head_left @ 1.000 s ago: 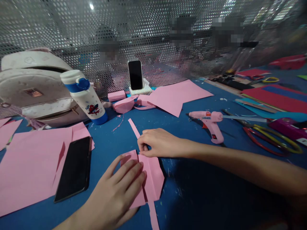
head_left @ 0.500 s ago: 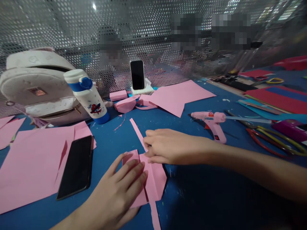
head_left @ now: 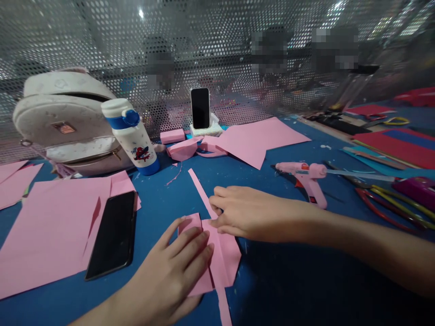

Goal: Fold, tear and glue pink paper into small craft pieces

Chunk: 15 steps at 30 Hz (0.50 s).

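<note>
A folded piece of pink paper (head_left: 229,258) lies on the blue table, and a long narrow pink paper strip (head_left: 199,185) runs across it, sticking out past its far and near edges. My left hand (head_left: 176,262) rests flat over the left part of the folded paper, its fingers spread and pressing down, the thumb low beside it. From the right, my right hand (head_left: 241,213) reaches in with curled fingers, its fingertips at the strip where it meets the paper's far edge. The exact contact under these fingertips is partly hidden.
A pink glue gun (head_left: 307,176) lies at right near scissors (head_left: 384,203). To the left are a black phone (head_left: 113,235), pink sheets (head_left: 61,226), a bottle (head_left: 132,140) and a backpack (head_left: 68,131). Behind stand an upright phone (head_left: 200,108) and a perforated metal panel (head_left: 224,72).
The camera view has turned slightly left, so everything sits a little further right in the picture. Both hands keep nearly the same place on the pink paper.
</note>
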{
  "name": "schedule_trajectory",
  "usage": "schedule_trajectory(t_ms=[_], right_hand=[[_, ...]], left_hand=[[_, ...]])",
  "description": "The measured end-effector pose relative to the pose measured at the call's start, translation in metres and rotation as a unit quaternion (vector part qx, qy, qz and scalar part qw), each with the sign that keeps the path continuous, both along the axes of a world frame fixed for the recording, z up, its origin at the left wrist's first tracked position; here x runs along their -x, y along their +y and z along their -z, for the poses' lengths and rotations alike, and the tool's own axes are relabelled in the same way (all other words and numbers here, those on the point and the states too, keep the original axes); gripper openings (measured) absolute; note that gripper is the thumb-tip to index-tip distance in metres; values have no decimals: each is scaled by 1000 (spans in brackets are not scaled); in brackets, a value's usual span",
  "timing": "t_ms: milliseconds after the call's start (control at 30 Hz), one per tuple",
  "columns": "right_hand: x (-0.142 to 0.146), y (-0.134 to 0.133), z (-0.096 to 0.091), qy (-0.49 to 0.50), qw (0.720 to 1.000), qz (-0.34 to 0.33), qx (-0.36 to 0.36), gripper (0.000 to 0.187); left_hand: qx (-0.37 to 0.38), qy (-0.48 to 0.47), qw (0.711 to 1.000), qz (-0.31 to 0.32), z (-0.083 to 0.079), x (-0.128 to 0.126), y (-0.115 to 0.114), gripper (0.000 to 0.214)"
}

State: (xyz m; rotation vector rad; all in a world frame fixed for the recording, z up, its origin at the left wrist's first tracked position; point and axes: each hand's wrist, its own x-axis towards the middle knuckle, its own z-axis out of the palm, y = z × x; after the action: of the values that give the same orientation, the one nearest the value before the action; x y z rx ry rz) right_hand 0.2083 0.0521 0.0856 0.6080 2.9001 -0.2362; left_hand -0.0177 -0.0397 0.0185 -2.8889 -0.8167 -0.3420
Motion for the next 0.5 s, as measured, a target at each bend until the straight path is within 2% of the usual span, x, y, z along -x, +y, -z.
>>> schedule_trajectory(t_ms=[133, 200, 300, 400, 433, 500], right_hand=[[-4, -2, -4, 1, 1000, -8, -6, 28], [-11, -5, -9, 25, 999, 20, -2, 26], [-34, -19, -15, 53, 993, 105, 1, 22], [-75, -39, -14, 59, 977, 198, 45, 29], [-92, -46, -11, 57, 967, 246, 38, 31], [-126, -56, -6, 76, 926, 369, -40, 33]], left_hand=[[6, -11, 1000, 2, 1, 1, 0, 49], [14, -9, 1000, 3, 1, 1, -1, 49], [28, -4, 1000, 1, 1, 2, -1, 50], [32, -19, 999, -4, 2, 2, -2, 50], [30, -27, 999, -7, 3, 2, -3, 49], [24, -38, 999, -9, 5, 3, -3, 48]])
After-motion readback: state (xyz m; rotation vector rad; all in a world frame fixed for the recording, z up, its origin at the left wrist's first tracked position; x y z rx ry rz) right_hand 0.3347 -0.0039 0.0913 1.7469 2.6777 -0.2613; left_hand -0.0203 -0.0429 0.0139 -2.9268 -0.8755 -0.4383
